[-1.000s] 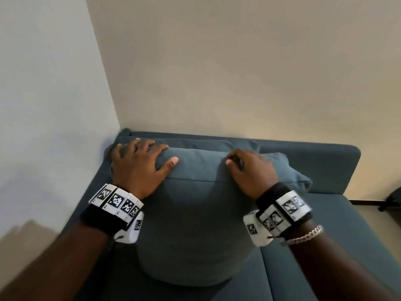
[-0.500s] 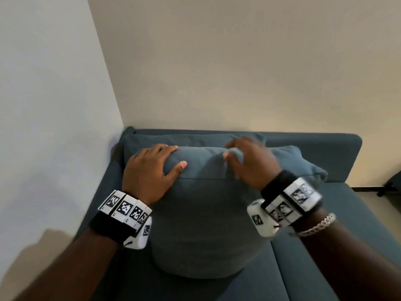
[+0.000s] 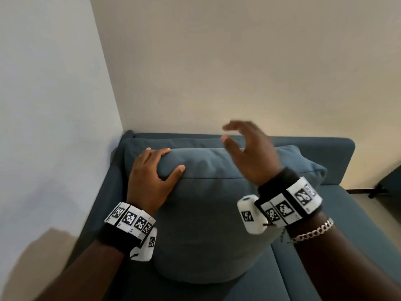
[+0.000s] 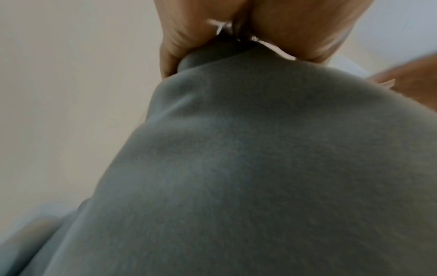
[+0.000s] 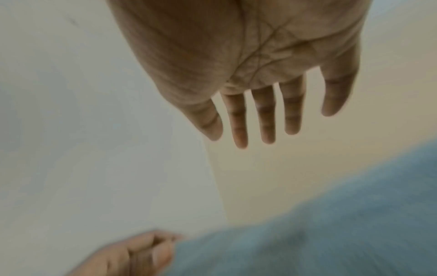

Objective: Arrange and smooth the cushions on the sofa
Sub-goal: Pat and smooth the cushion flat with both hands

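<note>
A plump blue-grey cushion (image 3: pixel 206 216) stands upright in the left corner of the blue sofa (image 3: pixel 347 216), against a flatter back cushion (image 3: pixel 173 141). My left hand (image 3: pixel 152 170) grips the cushion's top left corner, fingers over the top and thumb on the front. The left wrist view shows that corner of the cushion (image 4: pixel 272 168) bunched in the left hand (image 4: pixel 236 37). My right hand (image 3: pixel 245 148) hovers above the cushion's top edge with fingers spread and nothing in it. In the right wrist view the right hand (image 5: pixel 260 115) is flat and empty above the cushion (image 5: pixel 331 224).
The sofa sits in a room corner, with a wall (image 3: pixel 54 105) close on the left and another wall (image 3: pixel 238 61) behind the backrest (image 3: pixel 314 148). The seat cushion (image 3: pixel 358 235) stretches to the right. A dark object (image 3: pixel 388 181) lies on the floor at the far right.
My right hand has let go of the cushion's top edge and lifted above it, fingers spreading. The left hand keeps its grip on the left corner.
</note>
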Available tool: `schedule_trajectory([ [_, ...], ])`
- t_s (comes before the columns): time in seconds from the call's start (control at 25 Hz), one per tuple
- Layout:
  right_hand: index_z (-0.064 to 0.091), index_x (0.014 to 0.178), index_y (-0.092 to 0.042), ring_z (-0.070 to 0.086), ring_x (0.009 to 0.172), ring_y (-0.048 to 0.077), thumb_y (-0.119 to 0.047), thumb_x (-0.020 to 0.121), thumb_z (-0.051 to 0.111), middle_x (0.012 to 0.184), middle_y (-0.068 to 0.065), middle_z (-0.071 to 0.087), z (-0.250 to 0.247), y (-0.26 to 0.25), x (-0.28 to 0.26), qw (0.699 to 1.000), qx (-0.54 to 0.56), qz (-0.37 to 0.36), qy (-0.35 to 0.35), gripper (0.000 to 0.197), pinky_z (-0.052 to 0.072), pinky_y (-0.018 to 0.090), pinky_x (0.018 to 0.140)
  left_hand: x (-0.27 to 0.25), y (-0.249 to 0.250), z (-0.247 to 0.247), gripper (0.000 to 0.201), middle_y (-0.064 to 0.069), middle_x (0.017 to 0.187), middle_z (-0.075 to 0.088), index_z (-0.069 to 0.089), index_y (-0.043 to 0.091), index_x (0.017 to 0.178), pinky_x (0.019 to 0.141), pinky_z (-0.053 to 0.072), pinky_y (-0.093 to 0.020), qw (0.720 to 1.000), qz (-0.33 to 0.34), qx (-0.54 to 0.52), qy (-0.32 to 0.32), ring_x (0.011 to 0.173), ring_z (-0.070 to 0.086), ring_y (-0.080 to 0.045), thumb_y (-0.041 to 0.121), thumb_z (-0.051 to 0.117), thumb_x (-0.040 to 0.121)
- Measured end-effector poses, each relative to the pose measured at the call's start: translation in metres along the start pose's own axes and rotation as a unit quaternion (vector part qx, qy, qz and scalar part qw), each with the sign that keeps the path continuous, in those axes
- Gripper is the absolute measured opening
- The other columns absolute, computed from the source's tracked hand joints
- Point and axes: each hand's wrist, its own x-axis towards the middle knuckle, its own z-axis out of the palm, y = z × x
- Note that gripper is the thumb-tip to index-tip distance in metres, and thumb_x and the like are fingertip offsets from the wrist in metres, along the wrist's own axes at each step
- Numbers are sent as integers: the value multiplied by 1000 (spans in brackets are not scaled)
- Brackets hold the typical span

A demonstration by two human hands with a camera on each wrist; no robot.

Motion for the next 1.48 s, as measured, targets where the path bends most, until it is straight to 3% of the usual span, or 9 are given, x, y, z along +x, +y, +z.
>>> schedule_trajectory([
  [0.12,59,135,-21,48,137,15,-36,99,50,146,-1,52,6,-22,1,976,64,-32,205,40,38,33,113,2,0,-1,66,0,132,50,66,25,127,112,42,-40,998,-17,-49,36,128,51,-21,65,72,76],
  [0.32,40,151,-35,38,148,20,-60,101,14,158,-3,45,92,-12,-41,937,-243,12,-252,62,25,45,121,-10,-13,8,89,-4,146,52,44,27,148,114,42,-47,994,-55,-98,-10,136,49,-23,67,71,73],
  [0.44,55,136,-33,63,120,19,-57,102,42,137,-3,62,51,-32,5,995,-43,18,-87,43,49,45,105,-5,-20,-1,91,4,144,54,39,33,149,112,45,-40,984,-94,-150,9,132,52,-16,69,72,72],
  [0.56,51,144,-27,44,143,16,-48,102,44,155,-5,45,44,-43,7,987,49,-22,153,47,38,45,115,-5,-23,-3,95,4,145,53,37,36,149,112,45,-45,979,-115,-166,7,132,52,-16,71,74,68],
  [0.76,29,157,-35,20,157,19,-57,106,25,168,-5,29,108,-11,-36,929,-243,30,-279,56,12,46,127,-20,-28,9,110,-1,157,44,25,29,160,117,40,-45,978,-125,-161,-40,142,43,-15,72,68,69],
  [0.92,56,138,-27,51,136,19,-50,103,47,148,-1,54,42,-47,22,997,-19,-6,-73,43,45,48,112,-29,-31,8,103,8,165,31,17,32,163,121,32,-35,972,-103,-204,-54,149,31,-6,71,64,79],
  [1.04,58,138,-23,47,140,18,-44,101,49,150,-1,50,33,-72,33,979,77,-72,174,43,42,45,112,-33,-26,7,105,11,166,29,16,34,162,120,32,-34,973,-87,-205,-66,150,29,-5,71,66,78],
  [1.24,43,149,-36,34,150,20,-57,105,28,159,-5,44,119,-50,-21,933,-173,10,-316,51,19,48,125,-48,-30,11,109,8,160,34,15,32,163,119,38,-41,975,-71,-185,-97,145,35,-6,62,72,74],
  [1.48,52,145,-23,39,145,18,-48,100,50,160,-1,39,58,-102,21,982,125,-82,117,51,37,44,117,-61,-32,0,130,22,167,17,5,38,163,120,33,-36,963,-60,-227,-134,154,21,-1,62,87,66],
])
